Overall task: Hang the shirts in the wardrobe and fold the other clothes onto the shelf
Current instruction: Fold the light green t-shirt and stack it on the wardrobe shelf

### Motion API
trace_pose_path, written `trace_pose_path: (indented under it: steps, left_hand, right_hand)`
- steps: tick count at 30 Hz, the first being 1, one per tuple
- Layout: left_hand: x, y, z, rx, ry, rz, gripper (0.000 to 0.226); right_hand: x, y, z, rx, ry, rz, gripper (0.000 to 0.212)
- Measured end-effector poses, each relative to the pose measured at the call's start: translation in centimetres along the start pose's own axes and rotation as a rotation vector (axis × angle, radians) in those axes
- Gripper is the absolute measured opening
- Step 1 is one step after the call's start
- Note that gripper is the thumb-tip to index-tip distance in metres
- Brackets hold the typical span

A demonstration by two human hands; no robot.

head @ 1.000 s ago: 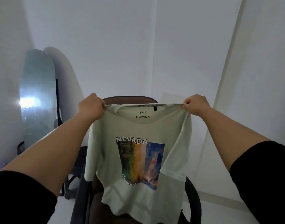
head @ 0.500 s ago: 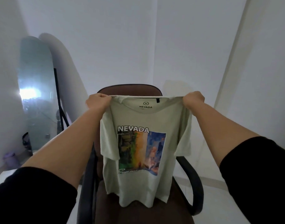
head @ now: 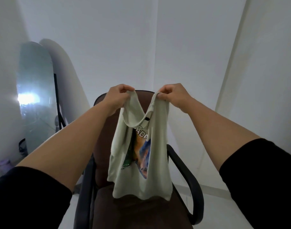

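A pale green T-shirt (head: 158,162) with a colourful printed picture hangs in the air in front of me, folded inward along its middle so the print is half hidden. My left hand (head: 119,95) pinches one shoulder of it and my right hand (head: 173,95) pinches the other. The two hands are close together at the same height. The shirt's hem hangs just above the seat of a brown office chair (head: 182,217).
The chair has black armrests (head: 187,180) on both sides and stands against white walls. A tall standing mirror (head: 34,96) leans at the left. A small purple container (head: 3,164) sits on the floor at the far left.
My hands have come together, so the shirt that was stretched flat between them now sags and folds in the middle. The view has tilted down a little.
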State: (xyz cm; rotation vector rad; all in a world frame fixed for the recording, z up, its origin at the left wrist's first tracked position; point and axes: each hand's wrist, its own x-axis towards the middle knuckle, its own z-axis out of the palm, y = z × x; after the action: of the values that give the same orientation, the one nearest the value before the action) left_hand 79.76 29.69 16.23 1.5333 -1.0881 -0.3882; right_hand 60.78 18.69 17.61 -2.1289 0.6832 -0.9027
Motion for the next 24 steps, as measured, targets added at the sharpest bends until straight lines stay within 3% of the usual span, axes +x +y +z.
trace_pose_path:
  steps: [1,2,5,7,13,16,20,24]
  left_hand:
    - [-0.4,0.8,0.5,-0.03,-0.063,0.001,0.008]
    - [-0.8,1.3,0.9,-0.03,-0.12,0.013,0.009]
    - [-1.0,1.7,1.3,0.167,-0.208,0.083,0.04]
    - [-1.2,1.8,1.5,0.355,-0.222,0.155,0.036]
    - [-2.1,2.8,0.8,0.512,-0.281,0.264,0.049]
    - [-2.1,3.6,0.8,0.604,-0.34,0.329,0.054]
    - [-1.9,5.3,0.7,0.738,-0.405,0.388,0.057]
    - [-1.5,6.3,-0.5,0.807,-0.331,0.385,0.055]
  right_hand:
    - [0.1,-0.3,0.3,0.017,-0.008,-0.003,0.008]
    - [0.1,-0.6,0.6,0.033,-0.016,-0.007,0.011]
    - [0.1,-1.0,1.3,0.052,-0.013,-0.033,0.016]
    - [0.0,-1.0,1.3,0.061,-0.009,-0.04,0.023]
    - [-1.2,0.8,0.1,-0.025,-0.175,0.072,0.083]
    - [-1.6,1.1,0.4,-0.007,-0.276,0.07,0.096]
    - [-2.0,0.8,0.7,0.137,-0.44,0.065,0.085]
    - [-2.3,0.6,1.1,0.132,-0.421,0.094,0.061]
